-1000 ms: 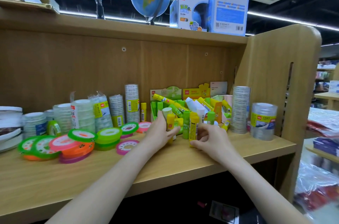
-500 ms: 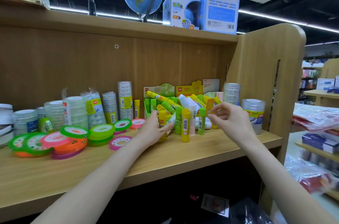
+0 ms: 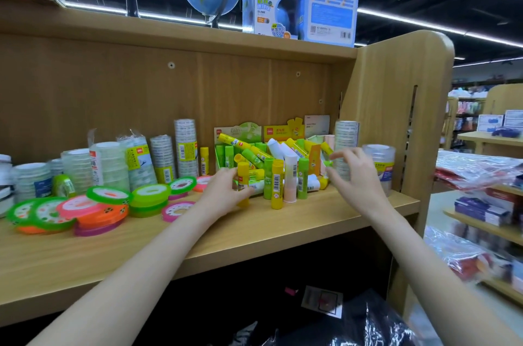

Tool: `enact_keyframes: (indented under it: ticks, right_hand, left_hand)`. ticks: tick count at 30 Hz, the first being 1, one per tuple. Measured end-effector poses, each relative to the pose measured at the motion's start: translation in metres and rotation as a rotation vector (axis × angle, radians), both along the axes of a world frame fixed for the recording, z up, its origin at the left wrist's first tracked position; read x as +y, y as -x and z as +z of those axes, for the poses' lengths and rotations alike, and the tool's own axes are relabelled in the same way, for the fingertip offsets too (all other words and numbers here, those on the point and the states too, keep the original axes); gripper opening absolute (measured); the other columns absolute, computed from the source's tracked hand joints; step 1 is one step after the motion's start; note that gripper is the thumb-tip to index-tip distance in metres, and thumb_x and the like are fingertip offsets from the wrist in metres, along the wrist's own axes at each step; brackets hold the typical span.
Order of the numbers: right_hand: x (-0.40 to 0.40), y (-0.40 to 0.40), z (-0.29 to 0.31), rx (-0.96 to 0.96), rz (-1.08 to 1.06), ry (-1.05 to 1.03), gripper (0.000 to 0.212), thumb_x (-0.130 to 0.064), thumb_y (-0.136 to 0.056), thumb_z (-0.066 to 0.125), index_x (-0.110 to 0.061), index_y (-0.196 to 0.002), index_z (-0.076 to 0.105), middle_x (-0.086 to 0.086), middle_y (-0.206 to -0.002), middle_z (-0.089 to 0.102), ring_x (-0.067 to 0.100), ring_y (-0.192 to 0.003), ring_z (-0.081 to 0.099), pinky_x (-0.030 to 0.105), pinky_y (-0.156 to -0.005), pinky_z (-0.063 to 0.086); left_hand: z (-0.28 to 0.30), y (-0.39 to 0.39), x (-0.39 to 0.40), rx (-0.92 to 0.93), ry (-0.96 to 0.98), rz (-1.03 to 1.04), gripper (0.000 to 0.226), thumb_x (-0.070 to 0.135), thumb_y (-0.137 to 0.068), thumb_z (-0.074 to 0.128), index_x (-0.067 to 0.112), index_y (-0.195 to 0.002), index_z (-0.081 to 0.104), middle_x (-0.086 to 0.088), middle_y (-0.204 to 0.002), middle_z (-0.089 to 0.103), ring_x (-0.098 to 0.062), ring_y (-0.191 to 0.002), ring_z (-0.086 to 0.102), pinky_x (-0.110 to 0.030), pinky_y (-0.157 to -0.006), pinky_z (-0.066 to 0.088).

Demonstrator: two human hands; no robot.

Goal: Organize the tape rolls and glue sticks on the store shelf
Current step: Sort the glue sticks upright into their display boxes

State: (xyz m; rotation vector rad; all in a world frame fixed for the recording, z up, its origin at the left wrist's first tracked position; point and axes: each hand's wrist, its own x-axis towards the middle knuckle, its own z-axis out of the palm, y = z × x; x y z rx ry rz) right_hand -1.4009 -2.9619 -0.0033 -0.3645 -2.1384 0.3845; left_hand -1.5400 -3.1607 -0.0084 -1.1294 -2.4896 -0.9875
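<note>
A jumble of green, yellow and white glue sticks (image 3: 256, 157) lies in and before open display boxes at the back of the wooden shelf (image 3: 297, 225). In front of it a few sticks stand upright, among them a yellow one (image 3: 277, 185). My left hand (image 3: 222, 194) grips another yellow glue stick (image 3: 242, 174) at the pile's left side. My right hand (image 3: 355, 177) hovers at the pile's right edge with fingers spread, in front of a tall clear tape stack (image 3: 346, 133). More clear tape stacks (image 3: 185, 144) stand to the left.
Flat green, pink and orange tape rolls (image 3: 93, 209) lie overlapping at the shelf's front left. A short tape stack (image 3: 380, 158) stands by the right side panel (image 3: 402, 107). Globes and boxes (image 3: 328, 0) sit on the top board. Bagged goods lie on a table to the right.
My right hand has let go of the upright yellow stick and moved up and right to the pile's edge. My left hand stays on its yellow stick.
</note>
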Motion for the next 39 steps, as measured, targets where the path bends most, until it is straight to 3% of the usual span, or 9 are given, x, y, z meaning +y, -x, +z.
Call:
enact_keyframes:
  ticks: [7,14,16,19,22,25,30,35,39]
  right_hand:
    - [-0.013,0.01,-0.008,-0.049,0.12,0.032,0.023,-0.018,-0.089,0.058,-0.015,-0.112,0.057,0.002,-0.115,0.047,0.019,-0.112,0.041,0.024,-0.087,0.03]
    - [-0.001,0.012,-0.018,-0.058,0.092,0.072,0.026,-0.012,-0.087,0.06,-0.011,-0.113,0.058,0.007,-0.114,0.052,0.024,-0.112,0.047,0.033,-0.094,0.038]
    - [0.007,0.007,-0.019,-0.004,-0.034,0.02,0.031,-0.011,-0.086,0.06,-0.01,-0.117,0.057,0.012,-0.119,0.05,0.029,-0.115,0.042,0.037,-0.095,0.035]
    - [0.026,-0.003,-0.011,0.089,-0.388,-0.079,0.045,-0.012,-0.084,0.06,-0.01,-0.128,0.051,0.021,-0.133,0.039,0.038,-0.123,0.031,0.05,-0.095,0.033]
    - [0.049,-0.007,-0.004,-0.076,-0.51,-0.014,0.062,-0.023,-0.082,0.066,-0.019,-0.137,0.037,0.019,-0.145,0.021,0.042,-0.129,0.024,0.053,-0.101,0.03]
    - [0.059,-0.008,-0.003,-0.122,-0.401,0.129,0.065,-0.023,-0.078,0.072,-0.016,-0.132,0.036,0.017,-0.144,0.017,0.046,-0.117,0.042,0.05,-0.093,0.042]
    - [0.04,-0.022,0.001,0.116,-0.277,0.143,0.063,-0.018,-0.069,0.079,-0.014,-0.119,0.04,0.014,-0.127,0.028,0.036,-0.104,0.052,0.05,-0.089,0.048]
    - [-0.034,-0.033,0.03,0.226,0.294,0.205,0.066,-0.018,-0.067,0.082,-0.026,-0.118,0.041,0.002,-0.118,0.035,0.011,-0.099,0.05,0.008,-0.075,0.047]
    - [-0.095,-0.012,0.051,0.105,0.611,0.269,0.061,-0.032,-0.064,0.084,-0.037,-0.111,0.044,0.004,-0.115,0.053,0.015,-0.094,0.061,0.021,-0.076,0.052]
  left_hand:
    - [0.002,-0.002,0.0,0.008,-0.034,0.03,0.048,0.031,-0.084,0.067,0.008,-0.124,0.051,-0.007,-0.119,0.053,-0.01,-0.091,0.047,-0.02,-0.062,0.034]
    - [-0.002,0.001,-0.006,-0.052,-0.191,-0.003,0.063,0.032,-0.08,0.071,0.012,-0.132,0.041,-0.008,-0.13,0.042,-0.018,-0.116,0.044,-0.028,-0.097,0.038]
    - [-0.003,-0.001,-0.007,0.075,-0.28,0.079,0.055,0.033,-0.083,0.066,0.011,-0.128,0.044,-0.008,-0.128,0.043,-0.023,-0.121,0.039,-0.035,-0.103,0.033]
    - [-0.005,-0.013,-0.006,0.358,-0.366,0.188,0.043,0.034,-0.084,0.047,0.008,-0.119,0.05,-0.008,-0.119,0.049,-0.025,-0.113,0.04,-0.03,-0.094,0.03]
    - [-0.007,-0.023,-0.002,0.484,-0.358,0.154,0.049,0.032,-0.073,0.033,0.008,-0.111,0.052,-0.009,-0.111,0.052,-0.026,-0.104,0.042,-0.033,-0.084,0.034]
    - [-0.009,-0.024,-0.001,0.54,-0.299,0.156,0.045,0.027,-0.073,0.034,0.009,-0.11,0.053,-0.009,-0.11,0.052,-0.025,-0.103,0.042,-0.037,-0.081,0.039]
    - [-0.008,-0.026,-0.004,0.514,-0.302,0.107,0.047,0.029,-0.073,0.033,0.009,-0.111,0.052,-0.008,-0.112,0.051,-0.021,-0.105,0.039,-0.032,-0.086,0.033]
    - [-0.004,-0.026,-0.038,0.53,-0.34,0.097,0.044,0.026,-0.072,0.037,0.007,-0.108,0.053,-0.009,-0.109,0.052,-0.019,-0.102,0.04,-0.024,-0.087,0.027]
    - [-0.002,-0.017,-0.09,0.603,-0.319,0.207,0.038,0.024,-0.073,0.039,0.01,-0.107,0.051,-0.01,-0.106,0.054,-0.023,-0.1,0.044,-0.029,-0.084,0.03]
